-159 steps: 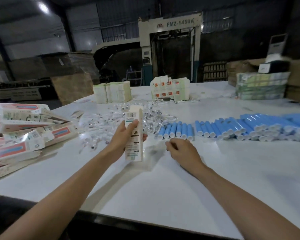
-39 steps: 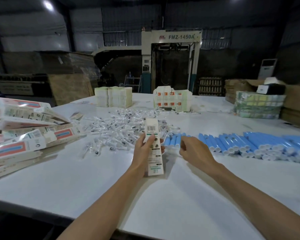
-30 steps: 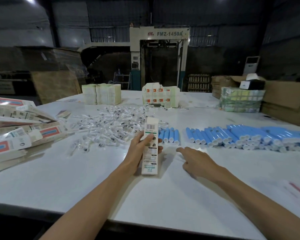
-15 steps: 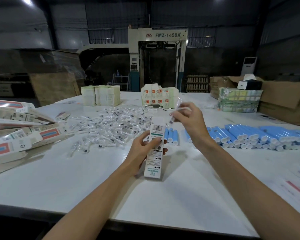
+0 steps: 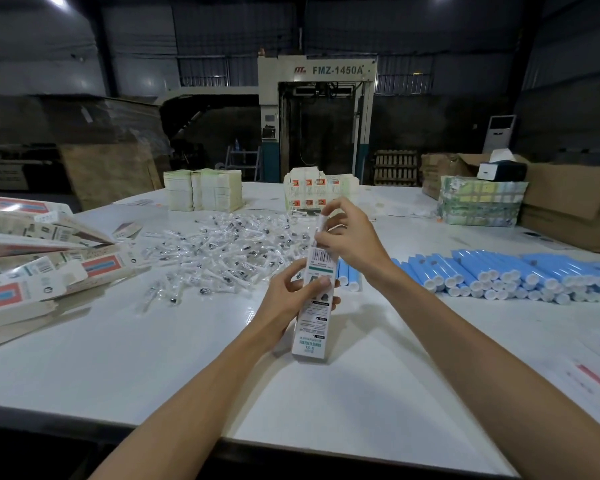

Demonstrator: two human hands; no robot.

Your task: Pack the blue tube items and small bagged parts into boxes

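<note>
1. Grips tall printed carton (image 5: 314,327) upright at frame centre with left hand (image 5: 291,292), base on white table (image 5: 153,358).
2. Pinches small bagged part (image 5: 321,221) at carton's top with right hand (image 5: 350,240).
3. Has blue tubes (image 5: 499,275) stacked at right, loose bagged parts (image 5: 222,244) heaped centre-left.

The right hand (image 5: 350,241) left the tabletop (image 5: 187,358) beside the blue tubes (image 5: 492,275), rose pinching a small clear bag (image 5: 321,223), then lowered it to the box (image 5: 314,317) top
</note>
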